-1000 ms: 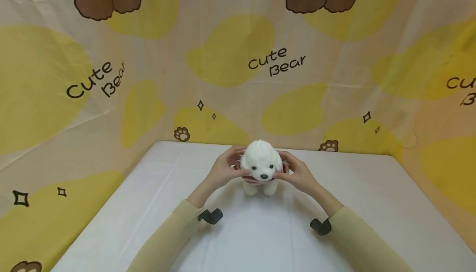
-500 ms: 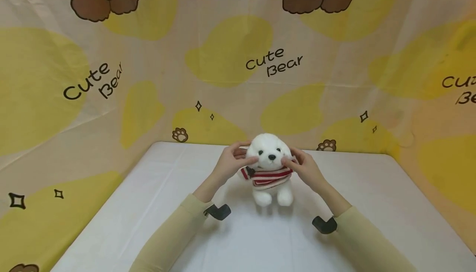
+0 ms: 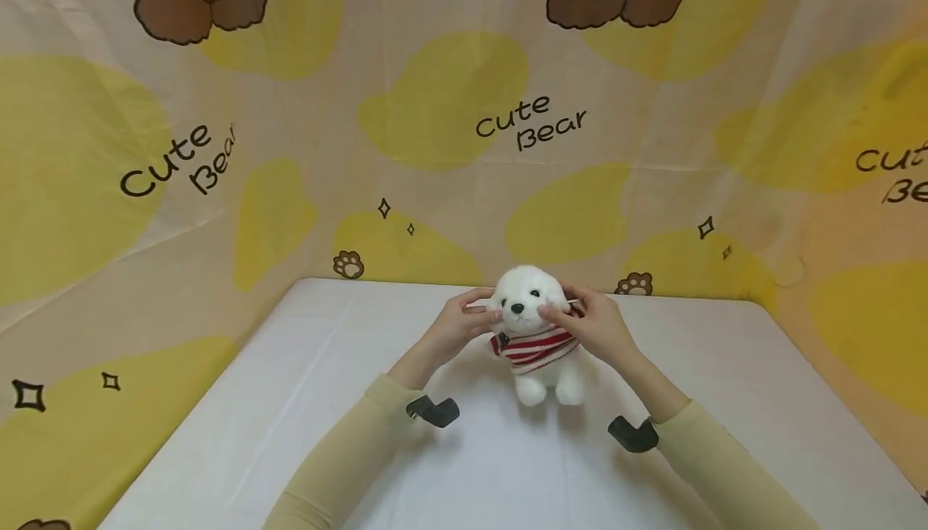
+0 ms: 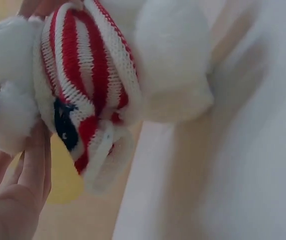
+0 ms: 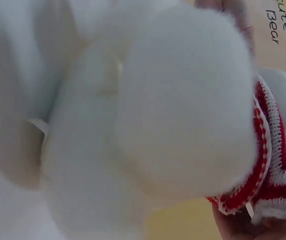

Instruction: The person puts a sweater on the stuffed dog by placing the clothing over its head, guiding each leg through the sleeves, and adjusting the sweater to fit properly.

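A white plush dog (image 3: 545, 357) in a red-and-white striped knit sweater (image 4: 85, 60) faces the head camera, held by its head between both hands. My left hand (image 3: 455, 327) grips the left side of the head, thumb near the cheek and fingers behind the ear. On the other side my right hand (image 3: 600, 325) holds the head and upper body, its thumb on the cheek. The dog is tilted a little, and its shadow falls on the table below its legs. In the right wrist view the plush legs (image 5: 188, 100) fill most of the picture. Its back is hidden.
The white table (image 3: 348, 449) runs back to a cloth backdrop (image 3: 435, 111) with yellow patches and "Cute Bear" lettering. Dark wrist mounts (image 3: 435, 411) jut from beside the sleeves.
The plush dog has come up and to the right, tipping so its face, sweater and legs show more. Both hands moved with it, and its head has turned slightly to the left.
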`<state>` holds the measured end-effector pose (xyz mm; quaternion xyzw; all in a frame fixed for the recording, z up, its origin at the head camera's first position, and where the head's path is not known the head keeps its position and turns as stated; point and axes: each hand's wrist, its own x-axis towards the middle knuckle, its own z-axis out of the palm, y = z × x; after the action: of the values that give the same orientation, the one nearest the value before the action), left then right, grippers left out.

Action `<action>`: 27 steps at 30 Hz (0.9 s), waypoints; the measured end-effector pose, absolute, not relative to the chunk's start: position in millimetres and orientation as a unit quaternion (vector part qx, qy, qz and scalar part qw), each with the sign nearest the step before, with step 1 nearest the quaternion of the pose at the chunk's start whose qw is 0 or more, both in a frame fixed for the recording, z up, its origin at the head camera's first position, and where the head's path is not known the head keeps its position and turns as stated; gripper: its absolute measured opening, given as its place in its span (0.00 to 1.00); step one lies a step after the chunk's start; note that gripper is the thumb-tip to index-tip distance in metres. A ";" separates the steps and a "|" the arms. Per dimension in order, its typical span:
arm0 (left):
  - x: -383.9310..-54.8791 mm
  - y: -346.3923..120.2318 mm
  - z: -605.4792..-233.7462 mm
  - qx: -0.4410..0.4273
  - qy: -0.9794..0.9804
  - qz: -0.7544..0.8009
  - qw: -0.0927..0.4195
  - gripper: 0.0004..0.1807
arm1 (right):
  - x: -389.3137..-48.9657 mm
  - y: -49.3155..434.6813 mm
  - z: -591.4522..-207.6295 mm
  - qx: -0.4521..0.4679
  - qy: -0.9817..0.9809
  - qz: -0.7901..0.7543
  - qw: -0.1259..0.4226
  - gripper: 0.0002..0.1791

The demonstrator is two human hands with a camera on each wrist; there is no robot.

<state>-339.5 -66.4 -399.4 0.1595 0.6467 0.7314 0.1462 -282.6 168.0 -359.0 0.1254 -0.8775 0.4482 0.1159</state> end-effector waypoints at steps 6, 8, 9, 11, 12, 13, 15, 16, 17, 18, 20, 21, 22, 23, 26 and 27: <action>-344.5 -78.0 -410.4 0.170 0.672 0.706 0.147 0.24 | -282.0 156.4 -359.8 0.141 -0.891 0.407 0.146 0.33; -346.7 -85.5 -412.4 0.177 0.690 0.690 0.127 0.24 | -283.0 154.6 -363.8 0.139 -0.894 0.402 0.141 0.33; -347.5 -89.6 -412.8 0.179 0.698 0.684 0.117 0.24 | -283.4 154.3 -366.6 0.137 -0.895 0.401 0.138 0.33; -348.0 -97.5 -412.4 0.184 0.711 0.671 0.101 0.24 | -283.8 154.4 -372.8 0.128 -0.897 0.404 0.127 0.34; -347.5 -101.0 -411.1 0.188 0.714 0.667 0.098 0.24 | -284.1 154.6 -376.0 0.125 -0.896 0.408 0.122 0.34; -346.9 -104.1 -409.6 0.190 0.715 0.666 0.099 0.23 | -284.2 154.6 -379.0 0.120 -0.894 0.415 0.117 0.34; -344.8 -109.3 -405.6 0.194 0.724 0.655 0.100 0.23 | -284.0 153.7 -384.1 0.121 -0.884 0.440 0.103 0.35; -343.4 -111.3 -403.4 0.189 0.732 0.648 0.099 0.23 | -283.8 152.5 -386.3 0.124 -0.878 0.453 0.097 0.35; -342.2 -113.0 -401.2 0.182 0.740 0.641 0.097 0.22 | -283.7 150.9 -388.2 0.131 -0.871 0.464 0.094 0.35; -341.2 -114.2 -399.2 0.174 0.750 0.632 0.092 0.23 | -283.3 149.1 -390.0 0.141 -0.867 0.469 0.095 0.35; -339.6 -115.4 -397.0 0.156 0.771 0.613 0.080 0.25 | -282.5 144.9 -393.4 0.162 -0.860 0.472 0.101 0.35; -339.5 -115.5 -396.8 0.144 0.779 0.605 0.078 0.26 | -281.9 142.7 -395.1 0.168 -0.860 0.469 0.111 0.35; -339.8 -115.5 -397.7 0.137 0.785 0.600 0.076 0.27 | -281.4 140.8 -397.1 0.171 -0.862 0.462 0.123 0.34; -340.2 -115.4 -398.9 0.132 0.789 0.596 0.076 0.28 | -280.5 139.0 -398.8 0.175 -0.864 0.453 0.133 0.34; -341.7 -116.0 -405.6 0.120 0.793 0.592 0.081 0.29 | -277.8 134.0 -402.7 0.187 -0.872 0.427 0.151 0.33; -342.3 -116.6 -408.4 0.114 0.793 0.592 0.084 0.30 | -276.8 132.5 -403.3 0.190 -0.874 0.421 0.152 0.33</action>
<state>-342.3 -116.6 -408.4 0.1138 0.7934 0.5920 0.0840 -276.8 132.5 -403.3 0.1899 -0.8740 0.4207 0.1521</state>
